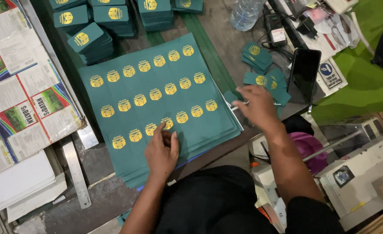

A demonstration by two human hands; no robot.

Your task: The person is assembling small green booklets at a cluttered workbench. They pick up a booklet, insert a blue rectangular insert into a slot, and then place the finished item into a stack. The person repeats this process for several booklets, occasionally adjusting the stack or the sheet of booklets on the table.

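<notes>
While the left hand [162,152] lay flat with its fingers spread on the near edge of the stack of green printed sheets [156,99], it gripped nothing and only pressed down on the top sheet. That stack sat in the middle of the counter [219,41], turned at a slant, and its top sheet carried rows of yellow emblems. The right hand [256,106] hovered just past the right edge of the stack, fingers curled around a thin pale tool whose kind could not be told from the blur. Just beyond that hand lay a small pile of cut green cards [267,82], and a second pile [256,56] sat a little farther back. A black phone [305,71] leaned upright beside them. Bundles of finished green cards [94,41] stood along the far edge of the counter, near a clear plastic bottle [245,13]. To the left, sheets of printed leaflets [20,91] lay spread out, with a metal ruler [76,173] and a stack of white paper [18,182] nearer the person. A grey machine [360,177] stood at the right.
</notes>
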